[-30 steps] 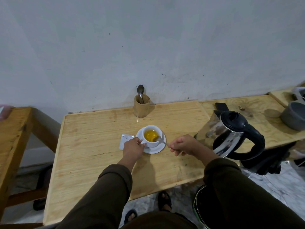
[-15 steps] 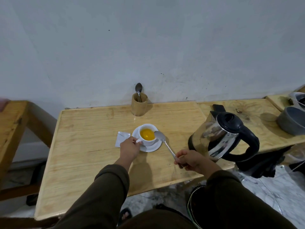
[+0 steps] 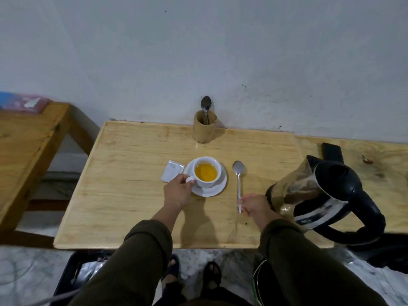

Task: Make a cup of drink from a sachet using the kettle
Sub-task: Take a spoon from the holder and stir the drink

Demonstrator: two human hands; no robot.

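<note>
Cup (image 3: 207,172): white glazed ceramic, yellow liquid, sits on round white saucer (image 3: 217,189) mid wooden table (image 3: 132,173). Left hand (image 3: 178,192) pinches cup handle. Right hand (image 3: 254,205) closed on steel spoon (image 3: 238,180) handle, spoon right of saucer. Shiny kettle (image 3: 318,195) far right.

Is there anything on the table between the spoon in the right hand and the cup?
Nothing visible. The spoon, held by the right hand, lies right of the cup and its saucer, with only bare table between. The kettle stands farther right, and the sachet is on the cup's far side.
</note>
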